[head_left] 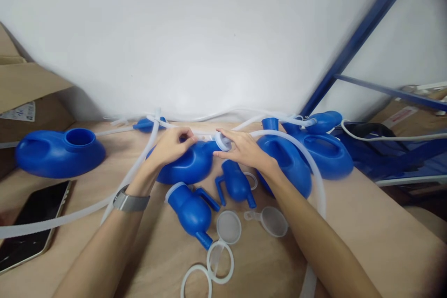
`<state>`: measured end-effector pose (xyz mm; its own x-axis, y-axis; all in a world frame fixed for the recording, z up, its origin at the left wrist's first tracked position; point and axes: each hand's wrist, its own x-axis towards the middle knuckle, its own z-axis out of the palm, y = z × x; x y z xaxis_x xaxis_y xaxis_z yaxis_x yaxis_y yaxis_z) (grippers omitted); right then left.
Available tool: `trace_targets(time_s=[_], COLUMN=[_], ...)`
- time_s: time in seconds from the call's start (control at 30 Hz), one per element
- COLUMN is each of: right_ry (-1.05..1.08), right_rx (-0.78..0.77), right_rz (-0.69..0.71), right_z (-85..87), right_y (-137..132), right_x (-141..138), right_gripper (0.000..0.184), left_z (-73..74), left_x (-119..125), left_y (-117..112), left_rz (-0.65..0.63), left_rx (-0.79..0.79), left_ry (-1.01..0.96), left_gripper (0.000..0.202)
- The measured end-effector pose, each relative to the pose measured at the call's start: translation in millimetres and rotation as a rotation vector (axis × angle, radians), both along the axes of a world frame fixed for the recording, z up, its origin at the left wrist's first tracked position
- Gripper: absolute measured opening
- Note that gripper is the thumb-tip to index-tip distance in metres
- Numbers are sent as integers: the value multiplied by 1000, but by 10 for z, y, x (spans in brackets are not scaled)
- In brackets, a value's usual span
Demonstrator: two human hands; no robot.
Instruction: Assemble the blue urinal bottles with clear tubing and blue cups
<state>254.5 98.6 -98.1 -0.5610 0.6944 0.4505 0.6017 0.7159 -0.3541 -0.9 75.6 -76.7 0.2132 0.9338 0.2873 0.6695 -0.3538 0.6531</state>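
Pale wall [216,42] backs a wood-toned counter [349,223], where one person's left hand [176,143] curls over the top of a blue bottle [188,168], apparently gripping it. Just beside, the right hand [242,146] grasps a white cap [222,141] by its rim at the bottle's neck, between both hands. Bottle looks hollow, stiff and likely light (perhaps slick, too), best steadied by its body. Below the hands lies a blue spouted piece [193,212]; a dark phone [31,219] sits left of them.

The middle jug [186,167] sits right of the phone [40,209].
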Motion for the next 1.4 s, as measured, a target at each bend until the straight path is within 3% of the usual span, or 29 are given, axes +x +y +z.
trace_targets(time_s=[0.4, 0.53, 0.63, 0.7, 0.87, 1.0, 1.07, 1.2, 1.4], right_ry=[-126, -86, 149, 396, 712, 1013, 1152, 1256, 1374], right_rx=[86, 191, 284, 159, -371, -863, -1013, -1162, -1098], right_rz=[76, -1, -86, -115, -106, 60, 183, 334, 213], right_z=[58, -59, -215, -320, -488, -572, -594, -590, -611], right_y=[23, -78, -214, -277, -177, -31, -23, -71, -33], right_x=[30, -13, -42, -40, -9, -68, -123, -214, -245], right_gripper=[71, 73, 51, 35, 46, 32, 31, 27, 20], left_z=[53, 50, 53, 58, 69, 74, 75, 76, 74], left_x=[54, 33, 12, 4, 7, 12, 15, 21, 23], left_y=[-39, -31, -26, -24, -30, -38, -37, -32, -35], left_rz=[39, 28, 27, 24, 38, 35, 33, 46, 31], left_rx=[18, -9, -40, -50, -68, -64, -55, -38, -26], left_ry=[103, 70, 51, 46, 35, 46, 60, 135, 131], left_gripper=[31, 33, 34, 33, 30, 30, 30, 31, 32])
